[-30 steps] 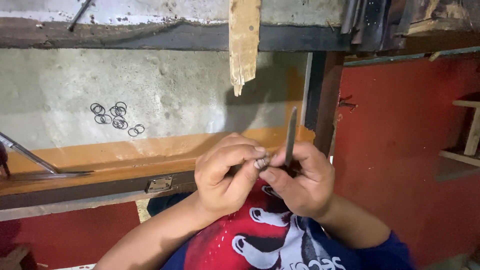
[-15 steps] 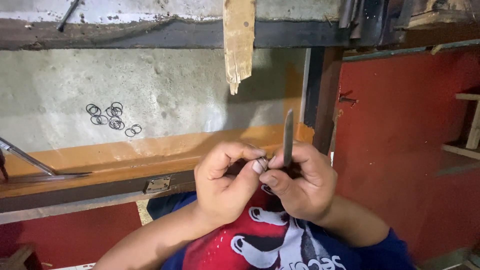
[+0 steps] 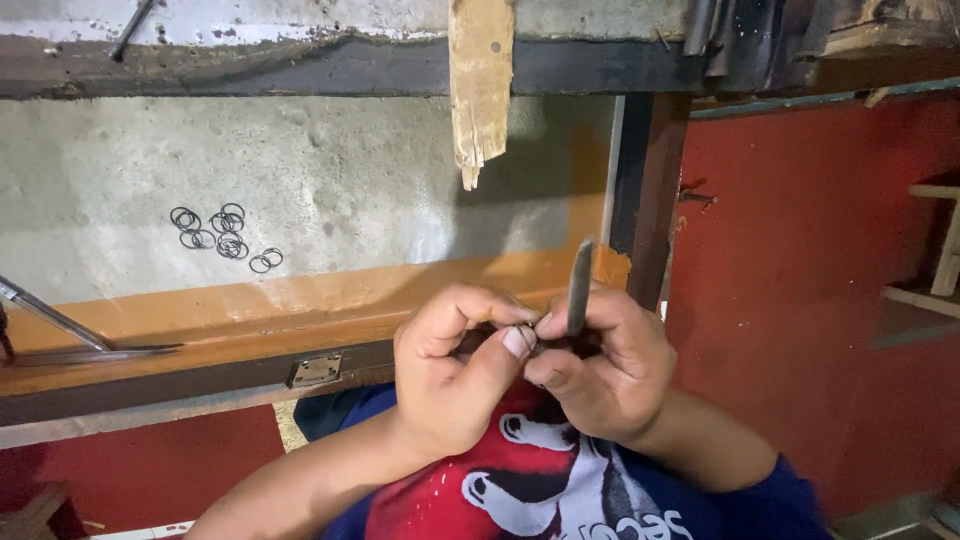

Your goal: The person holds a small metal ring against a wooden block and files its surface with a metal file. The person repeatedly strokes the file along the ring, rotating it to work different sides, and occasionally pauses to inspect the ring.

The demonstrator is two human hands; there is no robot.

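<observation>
Grey concrete-topped table (image 3: 380,190), rough surface, with an orange-painted front edge (image 3: 250,310) over a dark wooden rail. Cluster of thin black wire rings (image 3: 222,232) lies flat on the concrete, left of centre, some overlapping, two a bit apart to the right. Long thin grey metal rod (image 3: 55,320) rests slantwise at the left end. Small metal hinge plate (image 3: 316,370) on the rail.
</observation>
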